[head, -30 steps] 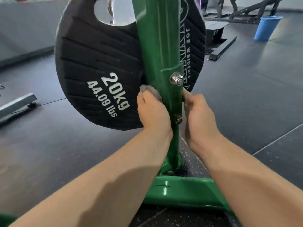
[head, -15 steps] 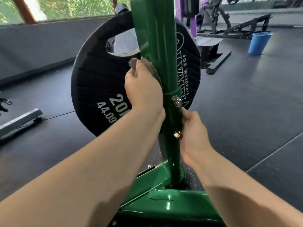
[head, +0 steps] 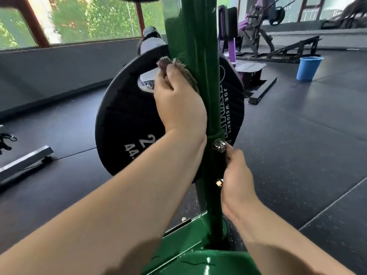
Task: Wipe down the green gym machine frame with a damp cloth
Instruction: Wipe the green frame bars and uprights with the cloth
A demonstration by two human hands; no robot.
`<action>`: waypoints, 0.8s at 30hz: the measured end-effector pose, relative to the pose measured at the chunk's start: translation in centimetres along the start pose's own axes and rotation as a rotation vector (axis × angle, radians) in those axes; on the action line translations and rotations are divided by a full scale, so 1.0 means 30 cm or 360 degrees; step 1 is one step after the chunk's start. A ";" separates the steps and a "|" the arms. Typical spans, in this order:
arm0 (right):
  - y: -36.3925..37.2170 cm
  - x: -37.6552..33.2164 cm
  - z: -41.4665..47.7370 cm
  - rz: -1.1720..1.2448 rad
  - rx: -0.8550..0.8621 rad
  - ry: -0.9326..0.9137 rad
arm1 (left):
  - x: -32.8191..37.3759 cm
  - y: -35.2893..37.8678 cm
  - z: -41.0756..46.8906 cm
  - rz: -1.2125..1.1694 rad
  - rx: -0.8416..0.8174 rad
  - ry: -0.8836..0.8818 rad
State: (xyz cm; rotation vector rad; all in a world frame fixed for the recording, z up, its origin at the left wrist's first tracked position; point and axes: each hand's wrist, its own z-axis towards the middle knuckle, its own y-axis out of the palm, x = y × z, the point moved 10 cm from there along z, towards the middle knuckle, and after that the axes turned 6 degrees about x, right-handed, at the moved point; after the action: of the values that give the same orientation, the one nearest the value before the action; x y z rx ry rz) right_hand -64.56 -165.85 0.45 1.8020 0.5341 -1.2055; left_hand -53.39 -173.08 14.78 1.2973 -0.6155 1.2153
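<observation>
Head cam, ctr of frame: the green frame (head: 198, 46) runs top to bottom as an upright post, w/ its base at the bottom edge. Left hand (head: 178, 104) sits at mid-height just left of the post, fingers curled round a grey-brown cloth (head: 188, 76) and pressing it against the post's left face. Cloth tufts stick out above the knuckles. Right hand (head: 236, 175) is lower, right of ctr, gripping the post's right side between a chrome bolt head (head: 219, 146) and a smaller brass-coloured nut (head: 219, 183) (fingertips go behind the post, so can't see them). Behind the post is a black weight plate (head: 123, 126) w/ white lettering, partly covered by the L forearm. Blue bucket (head: 308, 68) stands on the dark floor (head: 297, 145), upper right, well apart from the frame. Purple machine (head: 231, 46) further back, top of frame, just right of the post.
</observation>
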 end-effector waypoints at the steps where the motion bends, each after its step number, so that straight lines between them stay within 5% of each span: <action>1: -0.002 0.005 -0.001 -0.0015 0.0022 0.0013 | -0.044 -0.011 -0.007 0.0052 -0.0004 -0.0008; 7: 0.003 -0.040 0.002 -0.0110 -0.0052 0.0018 | -0.323 -0.110 -0.134 0.0366 -0.0148 -0.0409; 14: 0.178 -0.405 0.023 -0.0203 -0.0081 -0.0323 | 0.156 0.034 0.100 0.0203 -0.0064 0.0161; 24: 0.192 -0.370 0.004 -0.0634 -0.0125 -0.0488 | -0.247 -0.107 -0.120 0.0658 -0.0284 0.0024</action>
State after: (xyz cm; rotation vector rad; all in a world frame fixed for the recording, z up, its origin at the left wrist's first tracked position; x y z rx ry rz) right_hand -65.20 -167.68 12.81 1.4462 0.7703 -1.6712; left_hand -53.77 -171.57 6.07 1.0384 -0.9918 1.4641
